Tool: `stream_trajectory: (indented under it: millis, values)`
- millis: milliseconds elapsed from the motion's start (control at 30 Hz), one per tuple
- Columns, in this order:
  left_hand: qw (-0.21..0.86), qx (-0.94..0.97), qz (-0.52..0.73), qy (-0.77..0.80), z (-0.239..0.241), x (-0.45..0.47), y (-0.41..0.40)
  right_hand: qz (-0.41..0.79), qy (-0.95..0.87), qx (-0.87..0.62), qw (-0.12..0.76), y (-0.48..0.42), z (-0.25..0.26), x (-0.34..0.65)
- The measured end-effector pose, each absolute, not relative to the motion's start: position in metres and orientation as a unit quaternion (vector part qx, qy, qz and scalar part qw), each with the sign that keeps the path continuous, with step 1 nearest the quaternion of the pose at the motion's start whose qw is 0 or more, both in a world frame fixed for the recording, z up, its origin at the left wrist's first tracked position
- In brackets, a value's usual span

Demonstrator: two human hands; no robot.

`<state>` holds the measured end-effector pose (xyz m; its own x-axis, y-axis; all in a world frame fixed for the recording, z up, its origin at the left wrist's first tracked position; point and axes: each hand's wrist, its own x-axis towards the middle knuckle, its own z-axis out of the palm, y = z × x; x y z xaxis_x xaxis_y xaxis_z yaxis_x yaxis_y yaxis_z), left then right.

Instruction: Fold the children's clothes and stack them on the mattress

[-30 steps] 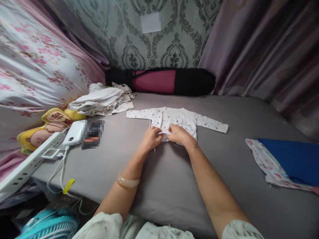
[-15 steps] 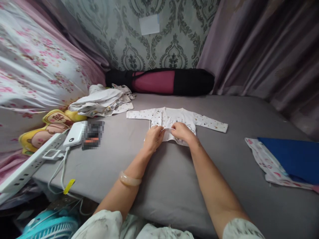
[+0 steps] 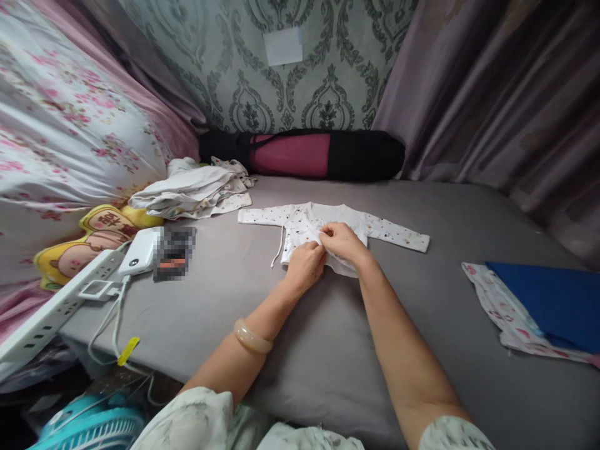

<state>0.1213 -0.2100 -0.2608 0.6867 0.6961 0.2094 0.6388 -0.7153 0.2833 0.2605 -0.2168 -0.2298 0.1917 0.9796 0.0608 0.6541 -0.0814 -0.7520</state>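
A small white baby shirt [image 3: 300, 219] with a scattered print lies on the grey bed sheet [image 3: 309, 350], its two long sleeves spread to the sides. A thin white tie string [image 3: 278, 250] hangs from its left side. My left hand [image 3: 307, 265], below a pale bangle, is closed on the shirt's front near the lower edge. Just above and to the right, my right hand [image 3: 344, 242] pinches the front panel with thumb and forefinger. The hands are close together and hide the middle of the shirt.
A pile of white clothes [image 3: 192, 190] lies back left, near a yellow plush toy [image 3: 65, 256]. A white power strip [image 3: 60, 306] and charger [image 3: 139, 251] with cables are at left. A black and pink roll bag [image 3: 300, 155] lies along the wall. A blue folder [image 3: 548, 300] rests at right.
My left hand has moved right and slightly up, closer to my right hand. The right hand has shifted a little up, with the shirt's front panel drawn along. The tie string now shows more fully.
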Motion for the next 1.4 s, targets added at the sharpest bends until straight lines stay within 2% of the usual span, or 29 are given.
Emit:
stream_trajectory:
  millis: [300,467,567,633,733,800,867,1000,1167,1300,1400]
  values:
    - [0.086,0.936,0.114,0.323,-0.262,0.122,-0.214,0.226,-0.599,-0.698,0.323,-0.214,-0.232,0.254]
    - [0.029,0.962,0.016,0.27,-0.251,0.126,-0.243,0.231,-0.617,-0.696,0.285,-0.216,-0.234,0.245]
    - [0.022,0.961,0.024,0.275,-0.246,0.126,-0.263,0.259,-0.647,-0.678,0.234,-0.217,-0.235,0.243]
    - [0.047,0.96,0.053,0.27,-0.243,0.119,-0.269,0.302,-0.644,-0.664,0.229,-0.218,-0.231,0.246]
    - [0.117,0.95,0.106,0.27,-0.237,0.095,-0.26,0.365,-0.584,-0.653,0.314,-0.224,-0.219,0.266]
    - [0.138,0.922,0.176,0.317,-0.235,0.072,-0.242,0.363,-0.531,-0.671,0.369,-0.237,-0.213,0.286]
    - [0.134,0.872,0.232,0.41,-0.236,0.047,-0.22,0.331,-0.488,-0.712,0.382,-0.256,-0.211,0.307]
    - [0.224,0.773,0.208,0.556,-0.241,0.015,-0.186,0.303,-0.396,-0.806,0.319,-0.297,-0.228,0.33]
    - [0.354,0.723,0.15,0.574,-0.246,0.025,-0.181,0.286,-0.377,-0.855,0.214,-0.309,-0.251,0.32]
    - [0.38,0.71,0.156,0.571,-0.25,0.039,-0.181,0.256,-0.396,-0.862,0.185,-0.301,-0.257,0.312]
    - [0.388,0.703,0.17,0.571,-0.253,0.041,-0.178,0.23,-0.415,-0.858,0.196,-0.3,-0.257,0.311]
